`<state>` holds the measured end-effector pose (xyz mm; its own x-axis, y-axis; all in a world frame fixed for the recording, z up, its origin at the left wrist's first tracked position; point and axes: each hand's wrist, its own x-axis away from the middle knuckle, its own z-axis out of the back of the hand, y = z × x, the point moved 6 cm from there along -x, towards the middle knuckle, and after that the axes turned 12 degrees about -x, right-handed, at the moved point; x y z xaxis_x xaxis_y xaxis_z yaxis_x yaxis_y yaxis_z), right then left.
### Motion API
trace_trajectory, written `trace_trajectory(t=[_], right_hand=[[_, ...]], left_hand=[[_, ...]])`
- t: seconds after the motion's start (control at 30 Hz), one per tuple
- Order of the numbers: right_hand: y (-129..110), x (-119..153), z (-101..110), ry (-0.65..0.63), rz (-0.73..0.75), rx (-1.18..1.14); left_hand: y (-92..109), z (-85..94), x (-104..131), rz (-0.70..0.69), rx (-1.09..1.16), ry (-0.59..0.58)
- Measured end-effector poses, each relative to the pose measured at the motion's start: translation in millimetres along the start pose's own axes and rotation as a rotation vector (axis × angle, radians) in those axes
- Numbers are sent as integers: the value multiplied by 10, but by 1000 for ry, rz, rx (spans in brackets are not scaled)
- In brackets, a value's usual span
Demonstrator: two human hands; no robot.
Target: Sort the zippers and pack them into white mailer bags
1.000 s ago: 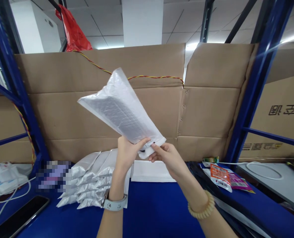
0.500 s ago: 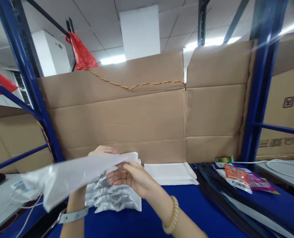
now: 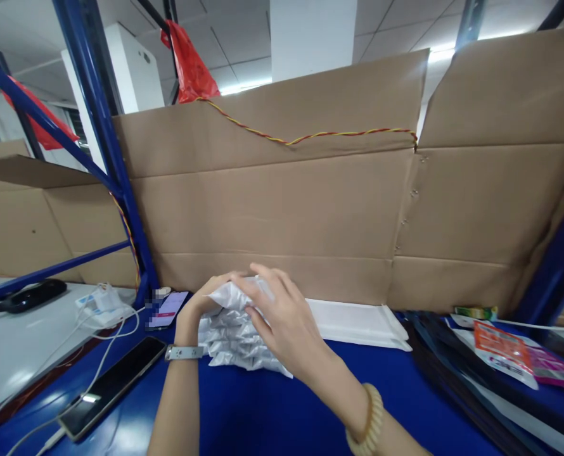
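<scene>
A stack of shiny white plastic packets (image 3: 244, 345) lies on the blue tabletop near the cardboard wall. On top of the stack, another white plastic packet (image 3: 232, 295) sits between my two hands. My left hand (image 3: 208, 296) reaches round its left and far side, with most of the fingers hidden behind it. My right hand (image 3: 289, 316) comes over its right end, fingers bent across the top and thumb on the near side. A flat white stack of sheets or bags (image 3: 353, 323) lies just right of my right hand.
A black phone (image 3: 115, 386) with a white cable lies front left, and a lit phone (image 3: 168, 310) stands further back. Dark long strips (image 3: 448, 373) and an orange packet (image 3: 503, 348) are at right. Cardboard (image 3: 272, 215) closes the back; a blue post (image 3: 130, 209) rises left.
The packet came down from the left, in front of my left arm, onto the stack. My right hand moved from beside the stack onto the packet. The view turned left.
</scene>
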<state>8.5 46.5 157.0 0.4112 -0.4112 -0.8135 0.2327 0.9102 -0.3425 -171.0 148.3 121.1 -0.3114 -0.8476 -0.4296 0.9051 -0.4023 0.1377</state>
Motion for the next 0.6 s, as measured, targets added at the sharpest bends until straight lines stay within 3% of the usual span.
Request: trace_trajectory(t=[0.1,0.2,0.3,0.37,0.5,0.6], right_hand=[[52,47,-182,-144,68,142],[179,85,-333,-190,64,200],[259,109,-457,-211,41,249],[286,128,-516,-213,16,293],[325,145,-565,-199,-35,348],[313,101,-538,-198,-57,341]], left_hand=[[-1,100,120,-59,35,-118],[-89,307,340,-12,-31,-80],[-349,398,791,143,-161,-10],[-634,292,1237,268,-237,-37],[-1280,-105,2214,495,-427,-171],[-1521,-266,2625,510,-474,-153]])
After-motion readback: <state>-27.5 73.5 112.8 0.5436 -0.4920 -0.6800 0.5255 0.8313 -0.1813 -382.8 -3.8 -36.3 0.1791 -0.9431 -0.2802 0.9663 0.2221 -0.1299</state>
